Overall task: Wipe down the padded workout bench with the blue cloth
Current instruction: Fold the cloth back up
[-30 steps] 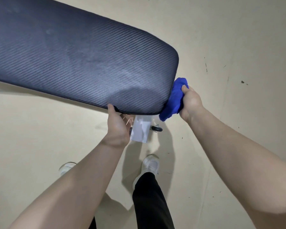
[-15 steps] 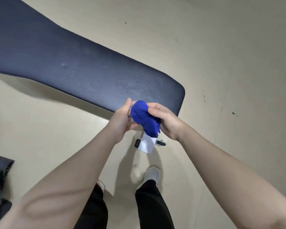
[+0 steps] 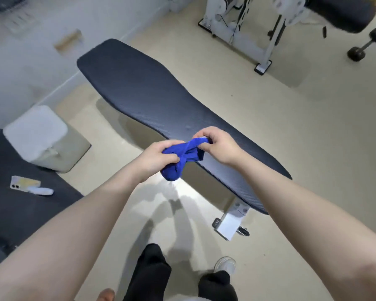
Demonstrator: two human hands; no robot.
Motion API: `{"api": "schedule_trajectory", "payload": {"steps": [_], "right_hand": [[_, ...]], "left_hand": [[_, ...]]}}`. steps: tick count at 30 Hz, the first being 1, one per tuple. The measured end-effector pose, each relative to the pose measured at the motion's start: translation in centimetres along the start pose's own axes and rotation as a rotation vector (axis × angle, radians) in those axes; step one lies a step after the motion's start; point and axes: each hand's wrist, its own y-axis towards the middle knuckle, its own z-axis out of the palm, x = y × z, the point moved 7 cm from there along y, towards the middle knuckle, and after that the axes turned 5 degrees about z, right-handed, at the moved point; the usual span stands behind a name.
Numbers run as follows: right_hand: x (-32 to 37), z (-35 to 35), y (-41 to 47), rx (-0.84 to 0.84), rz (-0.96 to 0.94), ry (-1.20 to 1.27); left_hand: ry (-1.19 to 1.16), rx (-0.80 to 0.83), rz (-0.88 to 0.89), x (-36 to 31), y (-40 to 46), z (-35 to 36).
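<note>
The padded worktop [image 3: 152, 101] is stretching away, bare and within reach. Above its near edge, the left hand [image 3: 154, 158] and right hand [image 3: 220, 146] are both gripping the bunched blue cloth [image 3: 182, 158], fingers curled round it. Likely refolding: flattening it into a broad pad should be giving fuller strokes. A dumbbell [image 3: 367, 43] and phone [image 3: 24, 183] are lying well apart, blocking nothing.
</note>
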Motion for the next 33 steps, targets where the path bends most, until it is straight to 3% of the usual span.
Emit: {"api": "schedule_trajectory", "payload": {"steps": [2,6,10,13,16,20,23,28,33], "right_hand": [[4.6,1.9,1.4,-0.033,-0.072,-0.072],[12.0,6.9,4.0,0.032,-0.119,-0.066],[18.2,11.8,6.3,0.227,-0.111,0.038],[22.3,14.5,7.1,0.388,-0.135,0.111],[25.4,15.6,8.3,0.472,-0.255,-0.109],[27.5,17.4,10.6,0.603,-0.307,-0.343],[29.5,19.1,12.9,0.607,-0.394,-0.535],[33.3,22.5,16.9,0.697,-0.493,-0.544],[37.3,25.0,23.0,0.774,-0.508,-0.587]], "left_hand": [[0.111,-0.069,-0.003,0.0,-1.6,-4.4],[0.302,-0.366,0.055,0.5,-4.7,-13.4],[0.236,-0.311,0.157,1.1,-6.9,-17.7],[0.077,-0.376,0.18,1.9,-7.9,-20.6],[-0.135,-0.451,0.182,2.2,-8.9,-23.4],[-0.174,-0.411,0.097,3.2,-9.4,-25.8],[-0.287,-0.41,0.022,4.3,-8.8,-27.9],[-0.4,-0.494,0.01,5.2,-7.3,-32.4],[-0.35,-0.54,-0.036,5.8,-5.1,-39.0]]}}
